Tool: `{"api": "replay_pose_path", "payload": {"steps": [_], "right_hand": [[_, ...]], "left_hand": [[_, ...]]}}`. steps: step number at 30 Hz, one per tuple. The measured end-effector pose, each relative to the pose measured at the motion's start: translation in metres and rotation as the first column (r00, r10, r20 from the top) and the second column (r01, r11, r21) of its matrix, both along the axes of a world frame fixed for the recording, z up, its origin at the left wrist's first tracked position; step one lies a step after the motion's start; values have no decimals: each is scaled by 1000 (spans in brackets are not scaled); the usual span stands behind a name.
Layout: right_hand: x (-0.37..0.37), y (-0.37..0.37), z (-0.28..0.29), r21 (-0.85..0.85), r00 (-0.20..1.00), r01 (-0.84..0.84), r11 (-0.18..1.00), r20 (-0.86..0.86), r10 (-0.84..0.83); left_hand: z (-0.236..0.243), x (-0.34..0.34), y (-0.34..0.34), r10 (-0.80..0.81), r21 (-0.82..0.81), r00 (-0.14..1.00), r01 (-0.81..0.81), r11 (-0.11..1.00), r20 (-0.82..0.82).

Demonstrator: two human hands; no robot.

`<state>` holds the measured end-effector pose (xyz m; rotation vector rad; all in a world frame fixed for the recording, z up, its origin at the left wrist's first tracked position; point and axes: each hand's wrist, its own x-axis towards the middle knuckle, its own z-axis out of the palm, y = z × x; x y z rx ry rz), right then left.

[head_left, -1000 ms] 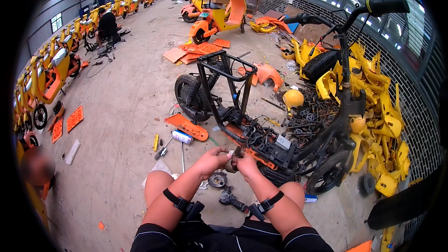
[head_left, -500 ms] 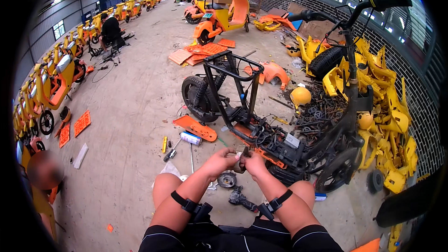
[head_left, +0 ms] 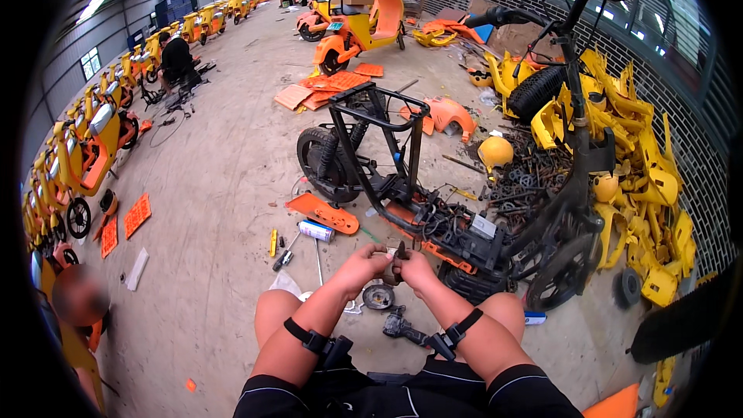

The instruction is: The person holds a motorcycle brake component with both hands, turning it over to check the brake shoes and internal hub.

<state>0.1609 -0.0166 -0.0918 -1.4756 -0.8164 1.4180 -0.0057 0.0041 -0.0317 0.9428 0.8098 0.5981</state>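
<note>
**Two hands working a small dark part beside a stripped scooter frame**

At the bottom centre of the frame, a seated person's bare knees and forearms are reaching forward, each wrist wearing a black strap. The left hand (head_left: 362, 265) and right hand (head_left: 418, 269) are meeting just below the middle of the picture, fingers curled and closing together on a small dark part (head_left: 396, 257) held between them. The part is too small to tell its kind.

Directly below the hands, on the concrete floor (head_left: 232, 186), a round metal disc (head_left: 378, 296) is lying near a black power tool (head_left: 402, 328), between the knees.

Slightly left of the hands, a cylindrical spray can (head_left: 316, 230) with a blue and white label is lying on its side, next to a screwdriver (head_left: 283, 255) and a flat orange panel (head_left: 323, 213).

Just beyond the hands, filling the centre, a stripped black scooter frame (head_left: 402, 186) is standing with its wheels on and wiring exposed.

Along the right edge, yellow plastic body panels (head_left: 642, 178) are piling against a brick wall.

At the left edge, flat orange rectangular plates (head_left: 137, 214) are lying on the floor beside a row of parked orange scooters (head_left: 93, 139).

In the upper centre, flattened cardboard sheets (head_left: 294, 96) are lying near an orange scooter (head_left: 356, 19), and farther off at upper left a person in black (head_left: 176, 58) is crouching.
</note>
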Motion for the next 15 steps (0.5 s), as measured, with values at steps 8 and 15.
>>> {"api": "replay_pose_path", "payload": {"steps": [8, 15], "right_hand": [[1, 0, -2, -29, 998, -45, 999, 32, 46], [5, 2, -9, 80, 973, -30, 996, 229, 10]], "left_hand": [[2, 1, -1, 1, 8, 999, -1, 1000, -49], [0, 2, 2, 53, 79, 995, -47, 996, -81]]}}
